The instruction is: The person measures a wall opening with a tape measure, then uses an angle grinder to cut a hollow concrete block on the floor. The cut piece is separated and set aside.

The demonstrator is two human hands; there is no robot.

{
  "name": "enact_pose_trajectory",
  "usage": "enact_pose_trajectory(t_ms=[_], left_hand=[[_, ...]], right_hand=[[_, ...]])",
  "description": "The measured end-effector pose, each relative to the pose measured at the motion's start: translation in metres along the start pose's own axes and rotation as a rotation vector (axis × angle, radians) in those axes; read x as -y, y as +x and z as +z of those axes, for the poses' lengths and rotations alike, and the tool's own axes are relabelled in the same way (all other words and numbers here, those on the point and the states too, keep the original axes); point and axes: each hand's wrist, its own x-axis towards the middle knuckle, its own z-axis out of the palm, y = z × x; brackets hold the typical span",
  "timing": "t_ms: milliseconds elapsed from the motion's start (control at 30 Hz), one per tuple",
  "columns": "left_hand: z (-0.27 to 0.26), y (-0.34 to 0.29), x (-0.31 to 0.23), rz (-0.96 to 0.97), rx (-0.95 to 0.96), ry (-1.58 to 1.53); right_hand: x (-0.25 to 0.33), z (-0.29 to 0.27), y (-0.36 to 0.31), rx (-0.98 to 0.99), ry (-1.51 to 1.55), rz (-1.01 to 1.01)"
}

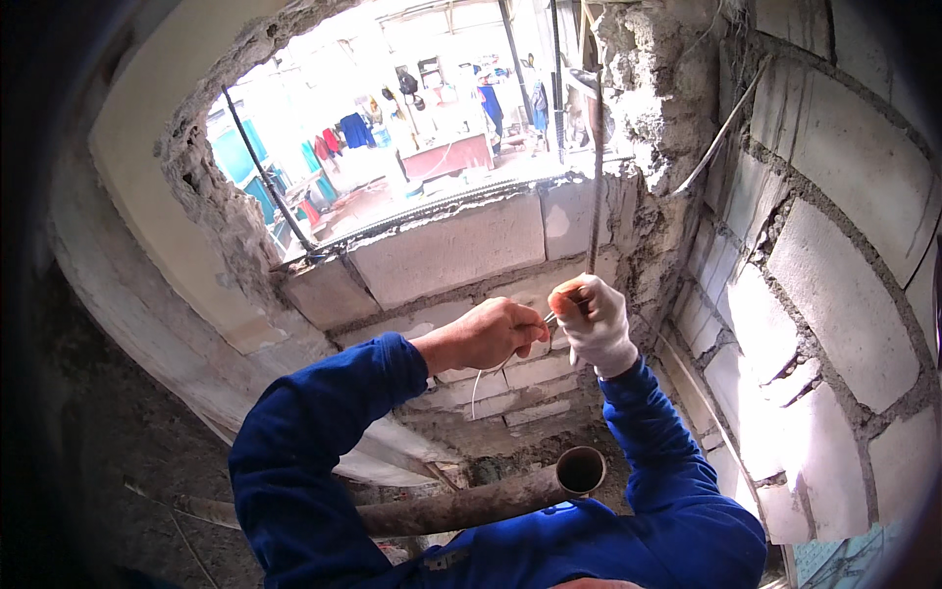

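Observation:
My left hand (486, 334) is bare, its fingers pinched together on a thin white wire (475, 395). A loose end of the wire curves down below those fingers. Right beside it, my right hand (597, 326) wears a white glove with orange fingertips and is closed. A small grey metallic piece (551, 319) shows between the two hands, too little of it to name. The long thin upright rod (597, 187) comes down to the top of my right hand; whether the fingers grip it is hidden.
Below an opening with a rough broken edge (201, 187) runs a pale block wall (451, 250). More blocks (829, 260) rise at the right. A rusty open-ended pipe (461, 506) lies under my arms. Dark bars (260, 167) cross the opening; a person in blue (491, 103) stands beyond.

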Motion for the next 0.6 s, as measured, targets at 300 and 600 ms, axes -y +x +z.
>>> enact_pose_trajectory(t_ms=[300,600], left_hand=[[-0.042,0.022,0.054,0.168,-0.240,0.121],[-0.227,0.154,0.119,0.268,-0.905,0.674]], right_hand=[[-0.009,-0.004,0.004,0.146,-0.205,0.008],[-0.010,-0.032,-0.039,-0.006,0.018,0.432]])
